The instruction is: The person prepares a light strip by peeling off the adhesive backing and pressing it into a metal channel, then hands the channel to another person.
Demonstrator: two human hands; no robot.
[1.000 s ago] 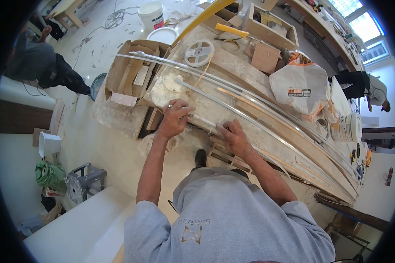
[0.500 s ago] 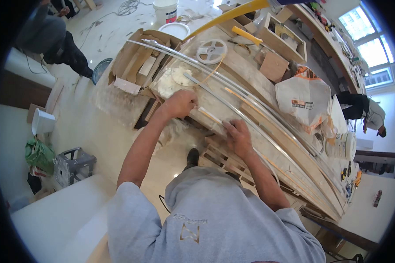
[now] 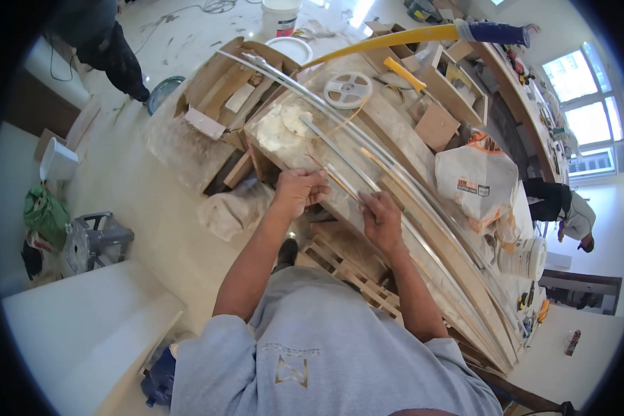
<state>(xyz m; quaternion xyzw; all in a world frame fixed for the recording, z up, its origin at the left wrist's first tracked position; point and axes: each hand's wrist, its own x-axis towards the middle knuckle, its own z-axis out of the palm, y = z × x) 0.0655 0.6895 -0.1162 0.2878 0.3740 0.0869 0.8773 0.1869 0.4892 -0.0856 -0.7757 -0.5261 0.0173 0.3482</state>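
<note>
A thin yellowish LED strip (image 3: 342, 183) is stretched between my two hands above the workbench. My left hand (image 3: 302, 191) pinches near its end, where fine reddish wires (image 3: 313, 161) stick up beyond the fingers. Closed on the strip further along is my right hand (image 3: 383, 216), beside a long metal channel (image 3: 340, 157). The strip runs on past the right hand, partly hidden by it. Behind the hands lies a white plastic reel (image 3: 348, 82), with a loop of strip trailing off it.
Long metal profiles (image 3: 423, 186) cross the bench. Around them are an open cardboard box (image 3: 195, 97), a yellow-handled tool (image 3: 405, 73), a white-and-orange bag (image 3: 473, 177) and a bucket (image 3: 524, 258). A wooden pallet (image 3: 347, 267) lies below. Other people (image 3: 577, 216) stand at left and right.
The view has shifted slightly. My left hand has come closer to the right one and turned, and the reddish wires at the strip's end now show.
</note>
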